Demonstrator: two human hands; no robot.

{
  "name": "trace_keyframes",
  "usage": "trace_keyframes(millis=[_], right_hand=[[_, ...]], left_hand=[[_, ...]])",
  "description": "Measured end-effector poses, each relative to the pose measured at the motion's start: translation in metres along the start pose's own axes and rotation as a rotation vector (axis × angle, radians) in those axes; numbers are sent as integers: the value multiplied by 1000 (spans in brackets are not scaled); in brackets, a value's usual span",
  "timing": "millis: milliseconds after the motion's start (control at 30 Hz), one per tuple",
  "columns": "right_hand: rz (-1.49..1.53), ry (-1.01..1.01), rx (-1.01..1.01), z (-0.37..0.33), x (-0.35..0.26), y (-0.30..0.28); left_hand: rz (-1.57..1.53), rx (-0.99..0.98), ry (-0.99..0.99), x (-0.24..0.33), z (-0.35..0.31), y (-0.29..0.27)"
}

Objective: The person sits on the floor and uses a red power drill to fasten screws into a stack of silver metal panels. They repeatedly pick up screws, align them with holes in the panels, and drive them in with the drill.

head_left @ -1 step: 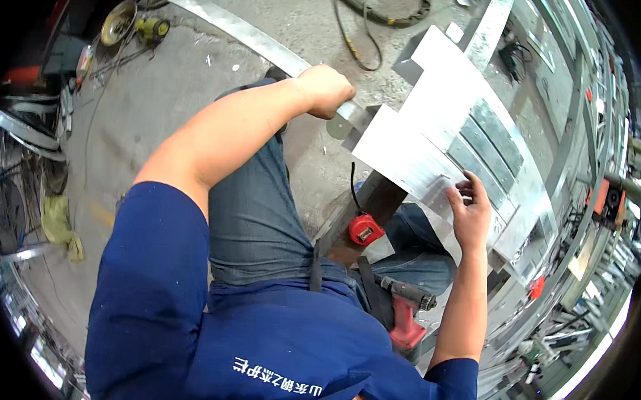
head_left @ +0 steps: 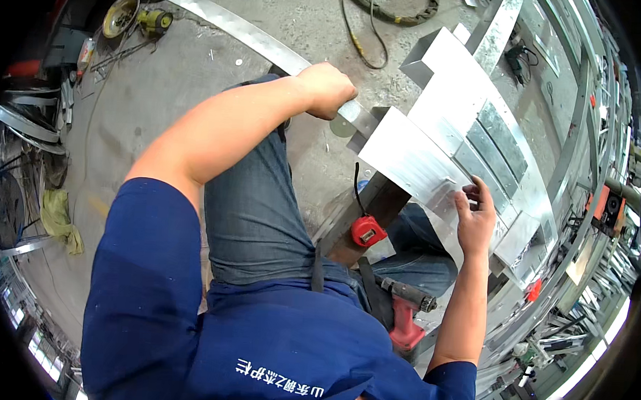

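Observation:
My left hand (head_left: 328, 91) is closed round a long, shiny metal bar (head_left: 221, 26), which runs from the upper left toward the sheet-metal pieces. Beside its near end lies a bright sheet-metal panel (head_left: 399, 148) with bent edges. At the panel's lower right edge is my right hand (head_left: 477, 215), thumb and fingers apart, with nothing visible between them. A small pin-like piece (head_left: 446, 181) stands on the panel close to the right fingertips. Grey metal strips (head_left: 491, 154) lie beyond that hand. What supports the panel is partly hidden.
A red tape measure (head_left: 367, 231) sits on a dark beam (head_left: 347, 249) between my legs. At my waist hangs a red-handled power tool (head_left: 405, 324). A yellow grinder-like tool (head_left: 154, 22) lies far left, a hose (head_left: 395, 17) at the back. Metal framing (head_left: 584, 120) stands on the right.
The view has shifted slightly, so the panel and the right hand appear a little further right. The left hand keeps its grip on the metal bar.

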State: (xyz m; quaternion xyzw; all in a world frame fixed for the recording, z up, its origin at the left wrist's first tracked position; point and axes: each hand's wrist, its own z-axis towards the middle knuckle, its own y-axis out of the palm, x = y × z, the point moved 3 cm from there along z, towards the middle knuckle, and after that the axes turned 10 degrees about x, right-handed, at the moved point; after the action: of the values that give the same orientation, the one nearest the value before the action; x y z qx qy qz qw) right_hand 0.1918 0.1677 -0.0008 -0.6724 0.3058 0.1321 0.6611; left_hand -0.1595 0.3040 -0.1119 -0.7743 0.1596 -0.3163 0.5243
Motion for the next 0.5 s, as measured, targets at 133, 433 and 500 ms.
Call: trace_keyframes(millis=[133, 433, 500], right_hand=[[89, -5, 65, -4, 9, -3], [118, -17, 113, -2, 19, -8], [153, 8, 124, -5, 23, -9]], left_hand=[[-13, 4, -20, -20, -28, -10], [87, 53, -79, -72, -75, -34], [100, 72, -98, -78, -85, -46]])
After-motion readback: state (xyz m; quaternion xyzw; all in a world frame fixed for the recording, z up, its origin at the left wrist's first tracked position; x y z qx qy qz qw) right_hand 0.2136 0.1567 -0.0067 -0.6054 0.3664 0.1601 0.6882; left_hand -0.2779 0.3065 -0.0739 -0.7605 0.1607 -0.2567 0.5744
